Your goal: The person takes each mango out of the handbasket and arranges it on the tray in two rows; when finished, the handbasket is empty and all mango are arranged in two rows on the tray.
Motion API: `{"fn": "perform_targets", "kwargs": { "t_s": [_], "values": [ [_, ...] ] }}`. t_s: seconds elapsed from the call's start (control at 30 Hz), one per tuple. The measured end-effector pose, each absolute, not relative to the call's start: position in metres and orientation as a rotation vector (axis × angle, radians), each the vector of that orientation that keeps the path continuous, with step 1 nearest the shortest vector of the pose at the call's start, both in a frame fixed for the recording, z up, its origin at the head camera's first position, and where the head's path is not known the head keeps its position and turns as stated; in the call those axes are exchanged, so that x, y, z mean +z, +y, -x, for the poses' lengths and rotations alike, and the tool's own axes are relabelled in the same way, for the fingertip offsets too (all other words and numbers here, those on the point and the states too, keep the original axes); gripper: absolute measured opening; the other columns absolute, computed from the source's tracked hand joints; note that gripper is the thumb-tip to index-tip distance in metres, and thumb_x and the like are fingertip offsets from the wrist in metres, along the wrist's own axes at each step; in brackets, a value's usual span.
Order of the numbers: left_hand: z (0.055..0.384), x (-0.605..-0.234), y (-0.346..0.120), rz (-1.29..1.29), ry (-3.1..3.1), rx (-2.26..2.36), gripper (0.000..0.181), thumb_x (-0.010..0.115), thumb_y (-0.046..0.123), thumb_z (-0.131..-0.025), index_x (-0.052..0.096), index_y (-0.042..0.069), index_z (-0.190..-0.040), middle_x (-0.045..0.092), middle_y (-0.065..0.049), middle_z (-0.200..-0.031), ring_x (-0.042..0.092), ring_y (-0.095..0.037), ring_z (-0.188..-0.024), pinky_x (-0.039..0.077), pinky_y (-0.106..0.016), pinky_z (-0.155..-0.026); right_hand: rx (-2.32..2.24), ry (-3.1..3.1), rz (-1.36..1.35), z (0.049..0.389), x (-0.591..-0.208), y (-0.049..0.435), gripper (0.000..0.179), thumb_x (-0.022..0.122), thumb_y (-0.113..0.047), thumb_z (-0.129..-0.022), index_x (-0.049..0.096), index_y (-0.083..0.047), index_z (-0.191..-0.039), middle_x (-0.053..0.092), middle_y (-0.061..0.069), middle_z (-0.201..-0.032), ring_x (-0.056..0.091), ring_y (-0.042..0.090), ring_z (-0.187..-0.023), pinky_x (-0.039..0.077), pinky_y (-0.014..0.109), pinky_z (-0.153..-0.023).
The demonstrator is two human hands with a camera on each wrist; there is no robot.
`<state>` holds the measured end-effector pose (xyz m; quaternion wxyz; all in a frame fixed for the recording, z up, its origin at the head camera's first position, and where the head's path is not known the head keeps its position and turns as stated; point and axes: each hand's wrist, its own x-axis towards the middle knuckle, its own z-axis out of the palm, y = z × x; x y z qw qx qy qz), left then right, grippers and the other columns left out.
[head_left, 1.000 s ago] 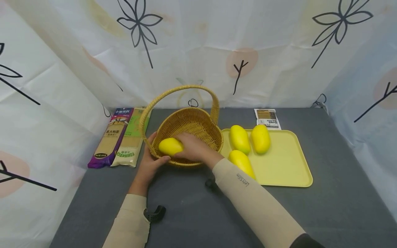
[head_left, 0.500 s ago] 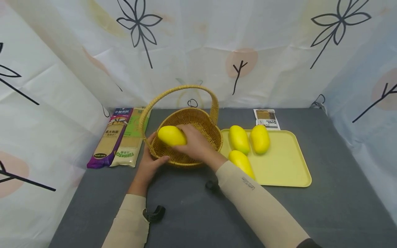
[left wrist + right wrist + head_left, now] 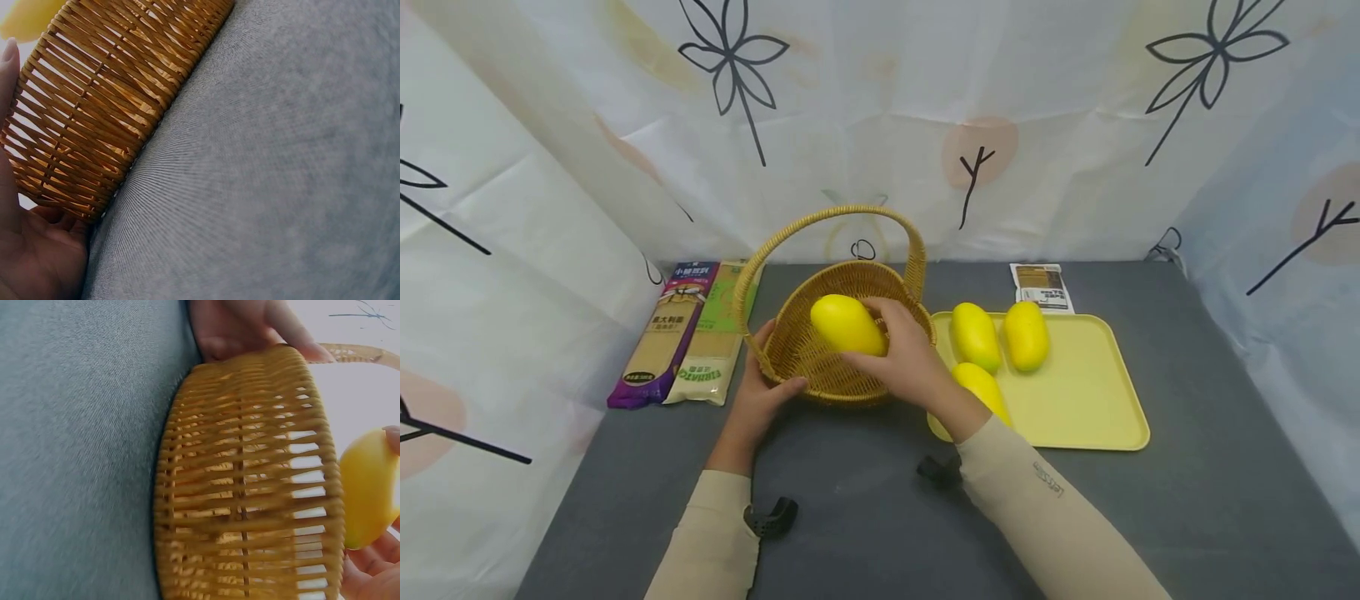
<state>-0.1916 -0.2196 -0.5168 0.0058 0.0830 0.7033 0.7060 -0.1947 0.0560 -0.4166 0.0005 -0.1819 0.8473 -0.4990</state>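
A yellow mango (image 3: 847,323) is held up in my right hand (image 3: 913,354), fingers curled over its right end, above the woven basket (image 3: 808,367). In the right wrist view the mango (image 3: 369,490) shows just past the basket's rim, clear of the weave. My left hand (image 3: 762,404) grips the basket at its left side, thumb over the front rim, the other fingers partly hidden behind the wall. The left wrist view shows this hand (image 3: 47,256) against the basket's lower wall (image 3: 106,106), which rests on the grey cloth.
Right of the basket lies a yellow tray (image 3: 1090,383) with three more mangoes (image 3: 975,337) at its left side. A small printed packet (image 3: 1043,287) lies behind it. Two pasta packs (image 3: 662,337) lie to the left. The tall basket handle (image 3: 827,215) arches over the opening.
My right hand has lifted the mango from low inside the basket and carried it up and to the right. The left hand keeps its grip on the basket.
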Motion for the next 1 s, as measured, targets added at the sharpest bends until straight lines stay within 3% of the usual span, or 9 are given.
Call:
{"fn": "perform_targets", "kwargs": {
  "t_s": [0.57,1.0],
  "values": [
    [0.193,-0.521,-0.222,-0.289,2.186,2.224,0.098,0.074,-0.004,-0.101,0.022,0.032,-0.175,0.025,-0.002,-0.174,0.034,-0.031,-0.154,0.040,-0.024,-0.112,-1.628,2.653,0.499,0.159,-0.417,0.118,0.077,0.088,-0.027,-0.094,0.050,-0.007,-0.158,0.056,0.008,-0.146,0.058,0.027,-0.126,0.051,0.053,-0.105],
    [0.192,-0.519,-0.220,-0.261,2.209,2.203,0.097,0.075,-0.002,-0.102,0.021,0.032,-0.175,0.025,-0.004,-0.175,0.032,-0.031,-0.156,0.037,-0.022,-0.113,-1.566,2.735,0.336,0.138,-0.425,0.167,0.079,0.089,-0.021,-0.094,0.047,-0.002,-0.158,0.054,0.015,-0.149,0.058,0.036,-0.127,0.050,0.060,-0.104]
  ]
}}
